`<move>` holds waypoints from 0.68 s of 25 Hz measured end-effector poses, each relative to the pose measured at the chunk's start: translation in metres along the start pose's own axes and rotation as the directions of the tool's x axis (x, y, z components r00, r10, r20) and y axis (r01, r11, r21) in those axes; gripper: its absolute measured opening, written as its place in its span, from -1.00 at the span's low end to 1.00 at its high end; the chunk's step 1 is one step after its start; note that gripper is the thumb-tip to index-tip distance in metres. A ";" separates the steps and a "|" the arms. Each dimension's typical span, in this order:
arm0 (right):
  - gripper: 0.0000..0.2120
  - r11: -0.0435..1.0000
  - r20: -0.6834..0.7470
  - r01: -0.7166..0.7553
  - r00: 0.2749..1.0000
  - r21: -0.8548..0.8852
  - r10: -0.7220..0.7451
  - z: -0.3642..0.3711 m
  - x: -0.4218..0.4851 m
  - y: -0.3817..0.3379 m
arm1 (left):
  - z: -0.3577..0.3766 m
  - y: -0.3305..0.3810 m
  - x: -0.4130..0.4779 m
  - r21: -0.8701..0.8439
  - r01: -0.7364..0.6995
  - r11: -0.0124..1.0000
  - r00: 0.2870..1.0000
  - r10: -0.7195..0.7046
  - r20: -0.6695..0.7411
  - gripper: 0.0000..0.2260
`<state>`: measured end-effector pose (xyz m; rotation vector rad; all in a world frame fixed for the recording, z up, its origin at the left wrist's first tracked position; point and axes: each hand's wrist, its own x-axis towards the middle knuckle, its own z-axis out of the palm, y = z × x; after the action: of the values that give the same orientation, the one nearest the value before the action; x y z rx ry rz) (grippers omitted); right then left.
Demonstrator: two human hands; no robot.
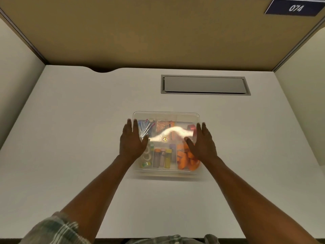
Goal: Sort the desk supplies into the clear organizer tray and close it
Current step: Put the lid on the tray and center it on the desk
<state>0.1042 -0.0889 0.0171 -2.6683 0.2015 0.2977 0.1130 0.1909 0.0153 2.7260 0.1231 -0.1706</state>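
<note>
Head view: one clear organizer tray [167,174] sits mid-worktop [70,138], with the clear lid [165,116] on top of it. A glare streak runs across the lid. Both hands are on the lid. The left hand [133,140] lies flat on the tray's left side, fingers straight and together, gripping nothing. The right hand [202,140] lies flat on the right side in the same way, with the thumb spread inward, and holds nothing.

Contents, seen through the lid:
- Far row, three compartments. The left one holds a bunch of slim pens or clips [146,128], too jumbled to count. The middle one holds an orange-brown tangle [162,127] that looks like rubber bands. The right one holds one red-pink item [191,128], partly behind the right hand.
- Near row, left: white tape rolls [146,154], about two, blurred, with one small green piece [146,164] below them.
- Near row, middle: four upright tubes [162,158], capped orange, pink, yellow and purple.
- Near row, right: a pile of orange pieces [184,160]; the count is unclear.

Also in view are one grey recessed hatch [204,84] set in the worktop beyond the tray, one dark sign reading 074 [295,8] at top right, and a plaid sleeve [52,229] at bottom left.
</note>
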 end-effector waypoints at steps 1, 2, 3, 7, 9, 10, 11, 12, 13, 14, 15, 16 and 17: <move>-0.19 0.998 -0.004 0.038 0.999 -0.044 -0.038 0.003 0.007 -0.005 | 0.002 0.002 0.010 0.057 -0.071 0.996 0.998 0.070 0.005 -0.27; -0.19 0.993 -0.005 0.069 0.998 -0.092 -0.069 0.007 0.015 -0.009 | 0.004 0.002 0.019 0.119 -0.131 0.984 0.991 0.130 0.016 -0.26; -0.20 0.986 -0.007 0.096 0.995 -0.139 -0.098 0.009 0.022 -0.011 | 0.006 0.001 0.028 0.179 -0.180 0.967 0.984 0.177 0.034 -0.26; -0.23 0.938 -0.010 0.176 0.982 -0.298 -0.187 0.013 0.050 -0.018 | 0.012 -0.004 0.057 0.299 -0.321 0.899 0.947 0.304 0.104 -0.22; -0.23 0.918 0.001 0.197 0.978 -0.344 -0.210 0.016 0.061 -0.021 | 0.016 -0.006 0.066 0.311 -0.359 0.880 0.933 0.338 0.122 -0.24; -0.23 0.914 0.002 0.202 0.977 -0.352 -0.215 0.018 0.065 -0.022 | 0.018 -0.007 0.069 0.306 -0.368 0.878 0.930 0.348 0.121 -0.25; -0.23 0.916 -0.002 0.201 0.977 -0.348 -0.215 0.021 0.068 -0.022 | 0.022 -0.009 0.071 0.296 -0.371 0.880 0.929 0.354 0.112 -0.26; -0.23 0.920 -0.014 0.198 0.976 -0.338 -0.216 0.024 0.069 -0.022 | 0.026 -0.011 0.071 0.289 -0.369 0.883 0.929 0.359 0.091 -0.26; -0.23 0.925 -0.034 0.194 0.976 -0.327 -0.217 0.028 0.068 -0.021 | 0.030 -0.013 0.070 0.288 -0.370 0.883 0.928 0.367 0.065 -0.27; -0.24 0.929 -0.057 0.190 0.974 -0.319 -0.218 0.031 0.069 -0.019 | 0.033 -0.015 0.071 0.288 -0.374 0.881 0.925 0.377 0.047 -0.27; -0.24 0.930 -0.076 0.189 0.972 -0.315 -0.223 0.034 0.070 -0.017 | 0.036 -0.016 0.073 0.282 -0.378 0.882 0.923 0.384 0.034 -0.27; -0.24 0.931 -0.088 0.188 0.970 -0.314 -0.226 0.037 0.072 -0.016 | 0.039 -0.017 0.074 0.272 -0.380 0.884 0.921 0.388 0.026 -0.27; -0.24 0.933 -0.099 0.183 0.970 -0.311 -0.223 0.040 0.072 -0.015 | 0.041 -0.018 0.075 0.265 -0.382 0.885 0.920 0.392 0.017 -0.27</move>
<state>0.1695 -0.0648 -0.0290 -2.9824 -0.0899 0.0882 0.1805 0.1956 -0.0393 2.9485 -0.4676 -0.0211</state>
